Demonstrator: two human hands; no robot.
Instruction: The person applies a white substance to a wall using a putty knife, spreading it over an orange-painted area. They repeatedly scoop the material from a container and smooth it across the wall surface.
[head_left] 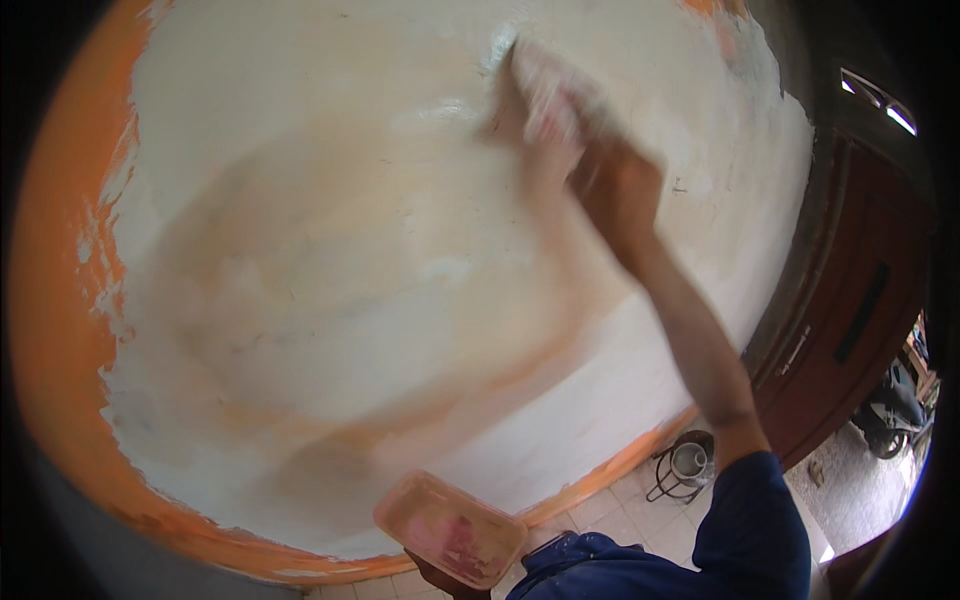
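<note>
The right hand (585,150) is raised high against the wall (330,250), its fingers (545,95) wrapped round a blurred white applicator (510,50) pressed to the plaster, long axis slanting up-left from the forearm. It is too smeared to name. The wall is pale cream-white, orange at the edges. Low down, the left hand (440,580) grips 1 shallow pinkish tray (450,528) from beneath — well apart from the tool.

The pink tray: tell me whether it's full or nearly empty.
Nearly empty. The pink tray, held from below by the left hand, shows only a reddish smear on its bottom.
</note>
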